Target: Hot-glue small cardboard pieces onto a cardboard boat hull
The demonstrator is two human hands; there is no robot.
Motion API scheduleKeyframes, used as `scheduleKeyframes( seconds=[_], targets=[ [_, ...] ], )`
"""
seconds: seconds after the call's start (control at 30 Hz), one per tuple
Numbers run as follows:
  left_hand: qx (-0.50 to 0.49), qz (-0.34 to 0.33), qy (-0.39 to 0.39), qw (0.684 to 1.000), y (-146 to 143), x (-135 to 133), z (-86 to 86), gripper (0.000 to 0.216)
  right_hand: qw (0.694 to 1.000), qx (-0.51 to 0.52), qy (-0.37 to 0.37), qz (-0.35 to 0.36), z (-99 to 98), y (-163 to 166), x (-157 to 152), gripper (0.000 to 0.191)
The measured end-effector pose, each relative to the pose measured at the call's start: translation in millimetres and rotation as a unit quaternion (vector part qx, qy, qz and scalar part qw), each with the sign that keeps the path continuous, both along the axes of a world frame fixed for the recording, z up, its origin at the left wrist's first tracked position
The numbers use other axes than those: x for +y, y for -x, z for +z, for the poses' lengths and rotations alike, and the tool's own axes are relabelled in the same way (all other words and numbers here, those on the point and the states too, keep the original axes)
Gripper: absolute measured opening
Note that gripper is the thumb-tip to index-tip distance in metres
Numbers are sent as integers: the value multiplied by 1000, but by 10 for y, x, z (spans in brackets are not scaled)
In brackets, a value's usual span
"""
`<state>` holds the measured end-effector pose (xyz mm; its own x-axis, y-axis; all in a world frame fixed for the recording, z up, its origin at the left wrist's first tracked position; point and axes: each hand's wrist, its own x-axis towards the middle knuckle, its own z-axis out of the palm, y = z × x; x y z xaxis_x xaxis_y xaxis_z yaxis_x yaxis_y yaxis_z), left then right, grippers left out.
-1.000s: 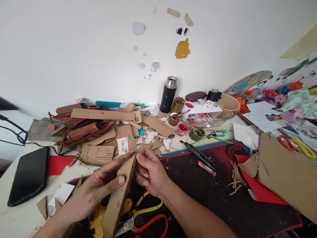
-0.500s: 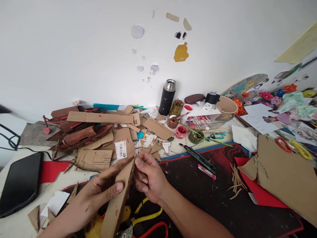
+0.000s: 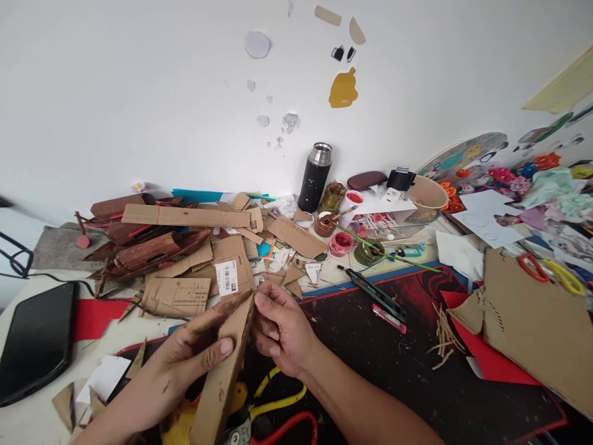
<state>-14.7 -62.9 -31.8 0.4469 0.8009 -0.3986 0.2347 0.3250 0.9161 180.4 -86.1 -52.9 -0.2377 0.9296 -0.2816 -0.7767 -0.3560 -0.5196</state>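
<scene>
A long tapered strip of brown cardboard (image 3: 222,377) stands on edge in front of me, its pointed end up. My left hand (image 3: 189,355) grips it from the left, thumb pressed on its near face. My right hand (image 3: 282,330) is closed on the strip's upper right edge near the tip, fingers curled. Under the strip lie yellow-handled pliers (image 3: 269,395) and a red-handled tool (image 3: 290,426) on the black and red mat (image 3: 393,371).
A heap of cardboard scraps (image 3: 185,247) lies behind my hands. A black flask (image 3: 315,176), paint pots (image 3: 340,242) and a bowl (image 3: 426,194) stand by the wall. A black utility knife (image 3: 375,293), a big cardboard sheet (image 3: 532,321) and a tablet (image 3: 34,340) lie around.
Both hands keep the same hold on the cardboard strip. Only my view has shifted slightly up and down.
</scene>
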Motion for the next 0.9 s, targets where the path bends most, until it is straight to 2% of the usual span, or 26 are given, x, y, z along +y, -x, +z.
scheduleKeyframes(
  seconds=[0.2,0.63,0.9],
  targets=[
    [20,20,-4,1000,9,-1,-20,78,1000,-3,2,2,-2,1,-6,57],
    [27,14,1,1000,7,-3,-16,84,1000,-13,4,0,2,4,0,58],
    [19,21,11,1000,4,-8,-16,80,1000,-13,8,-3,12,3,0,58]
  ],
)
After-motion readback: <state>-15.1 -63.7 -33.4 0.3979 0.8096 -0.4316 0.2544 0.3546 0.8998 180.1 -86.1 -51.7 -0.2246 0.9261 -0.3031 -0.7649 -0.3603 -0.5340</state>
